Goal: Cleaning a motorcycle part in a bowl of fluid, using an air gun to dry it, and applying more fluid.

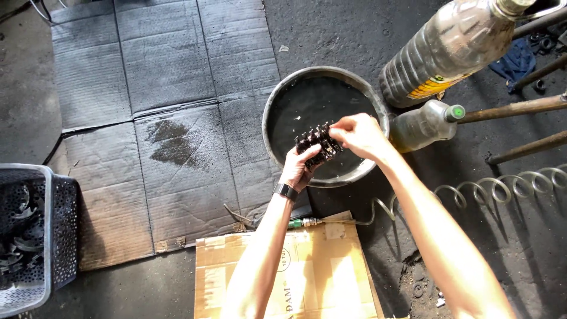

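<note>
Hands (331,150) hold toothed metal part (318,145) above basin (277,94) (dark liquid inside).

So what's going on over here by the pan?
A person holds a dark, toothed metal part in both hands over a round metal pan of dark liquid. The left hand supports it from below; the right hand grips its top edge. Two grimy plastic bottles stand beside the pan, with flattened cardboard on the floor.
</note>
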